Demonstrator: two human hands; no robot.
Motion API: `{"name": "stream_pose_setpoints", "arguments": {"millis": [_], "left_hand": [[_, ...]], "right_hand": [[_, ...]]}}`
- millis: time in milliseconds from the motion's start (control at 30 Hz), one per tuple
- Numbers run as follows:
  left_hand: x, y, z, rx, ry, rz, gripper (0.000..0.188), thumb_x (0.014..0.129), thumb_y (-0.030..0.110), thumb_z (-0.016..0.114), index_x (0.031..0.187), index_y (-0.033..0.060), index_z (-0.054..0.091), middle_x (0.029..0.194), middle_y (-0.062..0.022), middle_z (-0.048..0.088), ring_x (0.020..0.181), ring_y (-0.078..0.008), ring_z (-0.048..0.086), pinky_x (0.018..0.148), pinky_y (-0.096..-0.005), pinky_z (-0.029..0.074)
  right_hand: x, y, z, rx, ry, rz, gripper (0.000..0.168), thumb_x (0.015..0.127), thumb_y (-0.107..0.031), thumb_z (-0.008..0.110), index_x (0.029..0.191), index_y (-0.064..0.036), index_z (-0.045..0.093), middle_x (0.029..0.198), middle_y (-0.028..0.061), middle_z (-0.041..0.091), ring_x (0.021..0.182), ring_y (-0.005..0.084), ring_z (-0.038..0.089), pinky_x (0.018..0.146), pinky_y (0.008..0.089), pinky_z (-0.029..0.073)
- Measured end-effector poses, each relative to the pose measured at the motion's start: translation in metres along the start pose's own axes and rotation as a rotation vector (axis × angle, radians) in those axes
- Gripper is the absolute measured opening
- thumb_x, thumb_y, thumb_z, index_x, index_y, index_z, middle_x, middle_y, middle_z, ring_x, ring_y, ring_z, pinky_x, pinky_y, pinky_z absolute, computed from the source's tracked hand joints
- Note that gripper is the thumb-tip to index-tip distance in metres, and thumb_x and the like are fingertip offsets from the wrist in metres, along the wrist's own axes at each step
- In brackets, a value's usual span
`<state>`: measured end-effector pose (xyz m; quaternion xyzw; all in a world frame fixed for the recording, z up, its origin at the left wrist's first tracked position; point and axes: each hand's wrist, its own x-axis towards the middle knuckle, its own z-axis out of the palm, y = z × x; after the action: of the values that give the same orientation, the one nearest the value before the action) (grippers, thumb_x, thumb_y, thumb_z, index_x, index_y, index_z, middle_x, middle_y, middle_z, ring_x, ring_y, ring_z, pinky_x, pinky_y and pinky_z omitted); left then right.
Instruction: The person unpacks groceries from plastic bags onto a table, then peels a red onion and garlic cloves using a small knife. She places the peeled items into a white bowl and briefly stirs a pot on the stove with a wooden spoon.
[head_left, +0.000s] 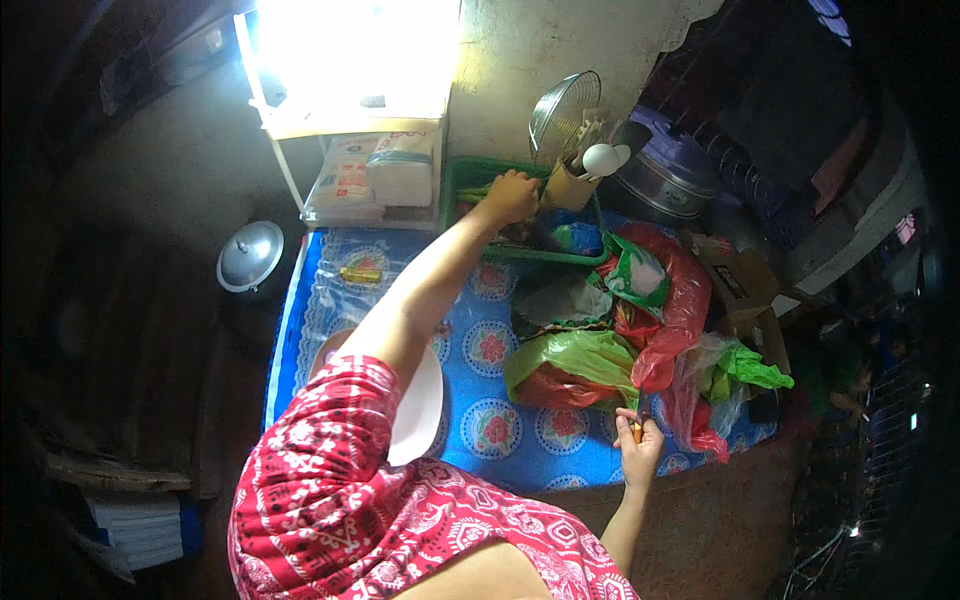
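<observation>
My left hand (513, 196) reaches far forward into a green plastic basket (448, 217), fingers bent down over its contents; whether they grip anything is hidden. Green vegetables (472, 195) lie beside it, and a blue and green packet (577, 238) is at the basket's right end. My right hand (639, 448), near the table's front edge, holds a small knife (639, 430) by its orange handle, blade pointing away from me. Just beyond the blade lie a yellow-green plastic bag (577, 356) and a red plastic bag (679, 300).
A wire strainer (564, 112) and utensils in a holder (568, 187) stand at the basket. A pink plate (416, 416) lies partly under my left arm. Left are a yellow lighter-like item (361, 275) and a metal lid (250, 256); right, a cardboard box (757, 322) and metal pot (664, 184).
</observation>
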<state>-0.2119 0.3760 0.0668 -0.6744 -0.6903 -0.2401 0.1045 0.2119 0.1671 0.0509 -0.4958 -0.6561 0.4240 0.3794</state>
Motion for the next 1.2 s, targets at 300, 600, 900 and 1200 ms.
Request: {"name": "stream_pose_setpoints", "arguments": {"millis": [300,600,900,1200], "left_hand": [[0.042,-0.018,0.021,-0.112,-0.308,-0.213,0.038,0.071,0.023,0.062,0.105,0.0078,0.06,0.103,-0.019,0.062,0.096,-0.0325,0.06,0.082,-0.0424,0.047],[-0.022,-0.03,-0.07,-0.814,-0.066,-0.068,0.058,0.066,0.028,0.075,0.112,-0.0004,0.053,0.097,-0.0132,0.063,0.09,-0.0209,0.06,0.08,-0.0326,0.047],[-0.249,0.048,-0.17,-0.765,-0.149,0.111,0.053,0.057,0.015,0.082,0.103,0.0094,0.055,0.095,-0.0104,0.053,0.09,-0.0261,0.054,0.077,-0.036,0.045],[-0.39,0.04,-0.21,-0.818,0.274,-0.203,0.059,0.063,0.013,0.08,0.118,0.0146,0.057,0.097,-0.0064,0.048,0.09,-0.0173,0.049,0.067,-0.0253,0.047]], "right_hand": [[-0.004,0.013,0.004,0.025,0.046,0.076,0.011,0.085,-0.009,0.061,0.095,-0.003,0.064,0.069,-0.0025,0.056,0.052,0.0032,0.046,0.047,0.0191,0.04],[0.015,-0.009,0.016,0.028,0.057,0.047,0.013,0.086,-0.011,0.06,0.096,-0.003,0.063,0.064,-0.0033,0.052,0.051,0.0036,0.043,0.047,0.0194,0.035],[0.011,-0.106,0.159,0.631,-0.706,0.115,0.05,0.09,-0.015,0.055,0.134,-0.004,0.034,0.077,-0.0046,0.054,0.045,-0.0028,0.033,0.039,0.0129,0.023],[-0.048,-0.123,0.258,0.672,-1.047,0.192,0.033,0.093,-0.026,0.049,0.117,-0.002,0.046,0.072,0.0059,0.06,0.034,0.001,0.036,0.03,0.016,0.028]]}}
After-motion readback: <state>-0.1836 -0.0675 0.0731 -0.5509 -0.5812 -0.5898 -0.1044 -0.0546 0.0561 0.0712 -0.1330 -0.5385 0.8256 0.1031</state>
